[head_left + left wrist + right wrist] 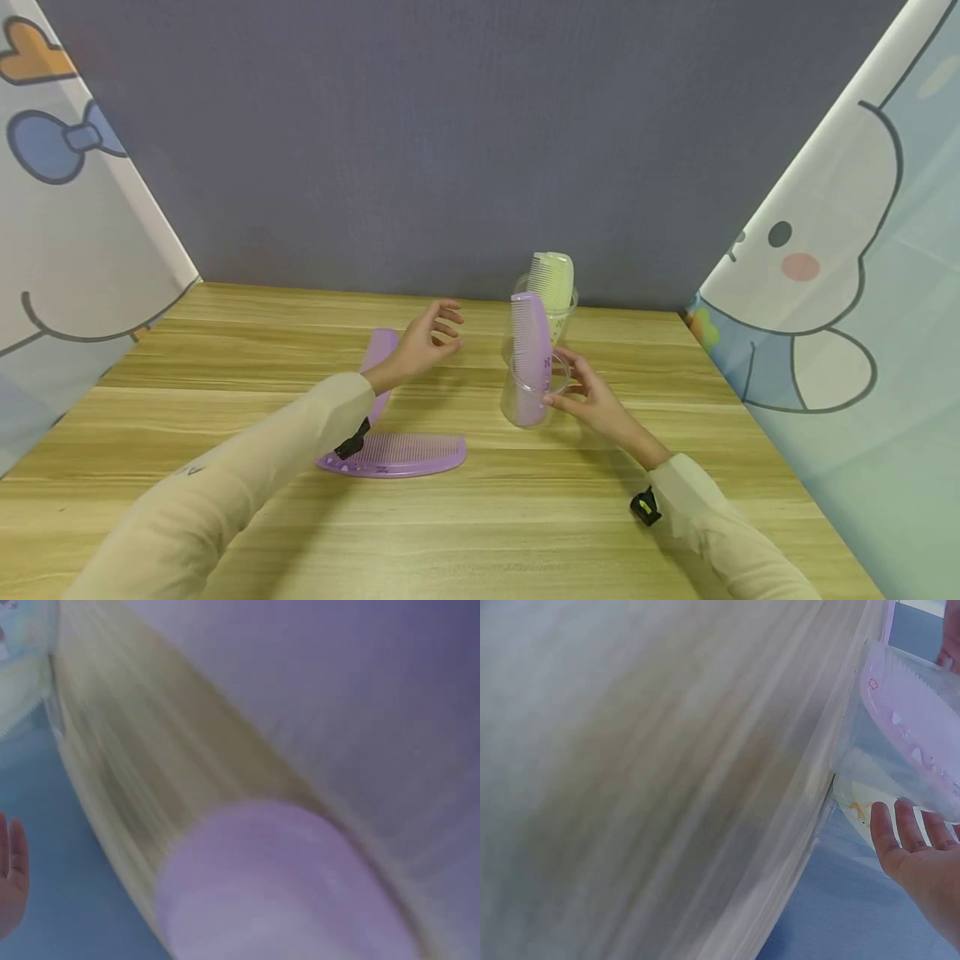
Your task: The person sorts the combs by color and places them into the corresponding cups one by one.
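A purple comb [531, 350] stands upright in a clear plastic cup [517, 408]. My right hand [596, 404] holds this cup by its right side, thumb at the front and fingers around the back. The right wrist view shows the fingers [911, 829] against the clear wall, with the purple comb [907, 720] inside. My left hand [422, 346] is in the air left of the cup, fingers loosely bent, holding nothing. Below it lies a second purple comb [381, 350], partly covered by the wrist. A third purple comb [405, 456] lies nearer, under the left sleeve's edge.
Behind the held cup, another clear cup [573, 302] contains pale green combs [551, 279]. A dark grey panel [450, 150] borders the back of the wooden table [525, 517]. Cartoon-printed sheets [825, 275] flank both sides.
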The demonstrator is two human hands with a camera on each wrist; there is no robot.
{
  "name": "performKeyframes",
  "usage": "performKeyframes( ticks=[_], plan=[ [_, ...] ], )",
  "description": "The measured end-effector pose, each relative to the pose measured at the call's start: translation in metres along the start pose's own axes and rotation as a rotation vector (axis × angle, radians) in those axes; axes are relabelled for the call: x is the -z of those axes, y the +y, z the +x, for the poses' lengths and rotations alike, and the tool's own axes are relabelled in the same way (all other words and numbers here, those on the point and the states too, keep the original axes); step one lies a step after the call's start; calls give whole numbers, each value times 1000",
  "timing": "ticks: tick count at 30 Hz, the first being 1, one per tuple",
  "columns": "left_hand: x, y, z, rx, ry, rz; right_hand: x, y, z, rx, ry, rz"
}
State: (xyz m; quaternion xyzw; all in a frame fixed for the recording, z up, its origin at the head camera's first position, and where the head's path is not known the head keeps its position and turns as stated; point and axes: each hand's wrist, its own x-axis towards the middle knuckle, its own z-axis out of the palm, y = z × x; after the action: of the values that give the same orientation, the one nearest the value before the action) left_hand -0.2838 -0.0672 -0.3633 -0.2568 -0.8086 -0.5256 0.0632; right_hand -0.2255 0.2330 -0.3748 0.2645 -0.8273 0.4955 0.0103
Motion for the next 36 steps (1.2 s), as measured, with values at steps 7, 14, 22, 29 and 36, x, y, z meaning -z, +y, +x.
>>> performKeyframes(
  ticks=[7,14,22,29,36],
  plan=[
    [21,-19,-12,76,28,79,1,1,0,6,0,-9],
    [38,-34,-20,114,56,160,0,1,0,19,0,-10],
    [52,-39,-25,158,101,318,0,0,-1,16,0,-7],
    [62,-39,-29,250,60,449,0,0,0,16,4,3],
    [66,-44,-30,278,27,546,-1,-1,0,10,6,12]
  ],
)
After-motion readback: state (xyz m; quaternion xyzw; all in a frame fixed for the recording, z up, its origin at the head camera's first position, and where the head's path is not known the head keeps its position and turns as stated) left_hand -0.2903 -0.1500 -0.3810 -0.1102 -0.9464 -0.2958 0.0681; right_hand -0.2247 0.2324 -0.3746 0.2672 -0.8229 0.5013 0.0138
